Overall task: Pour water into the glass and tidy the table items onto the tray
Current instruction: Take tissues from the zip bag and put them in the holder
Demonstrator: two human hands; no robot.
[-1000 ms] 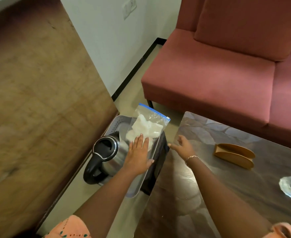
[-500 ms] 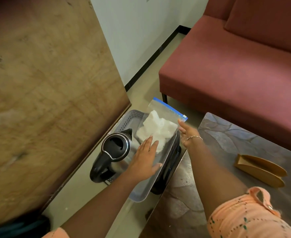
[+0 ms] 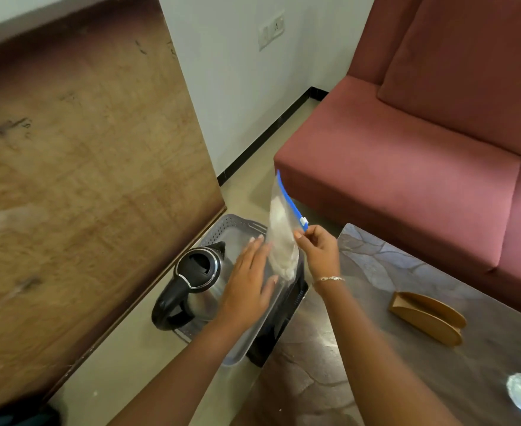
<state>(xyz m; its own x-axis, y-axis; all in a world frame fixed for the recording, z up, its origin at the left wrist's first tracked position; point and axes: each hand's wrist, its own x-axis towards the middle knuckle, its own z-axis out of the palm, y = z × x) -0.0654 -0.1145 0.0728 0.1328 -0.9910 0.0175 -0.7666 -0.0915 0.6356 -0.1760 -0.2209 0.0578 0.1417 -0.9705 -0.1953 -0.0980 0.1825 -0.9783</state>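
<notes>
Right grip (image 3: 320, 253) pinches the bag (image 3: 279, 238) at its blue zip edge and holds it upright in mid-frame, its lower end at the right rim of the tray (image 3: 222, 222). Left grip (image 3: 247, 287), fingers straight and flat, rests against the bag's side. Kettle (image 3: 197, 272) stands in the tray just left. Once released, the limp bag may slump over that rim and fall between tray and counter (image 3: 376, 348).

- clear bag (image 3: 280, 232), blue zip strip, white contents
- steel kettle (image 3: 198, 272), black lid and handle
- grey tray (image 3: 235, 222), dotted rim
- dusty-red sofa (image 3: 407, 155)
- brown table (image 3: 376, 305), veined stone pattern
- tan holder (image 3: 426, 315)
</notes>
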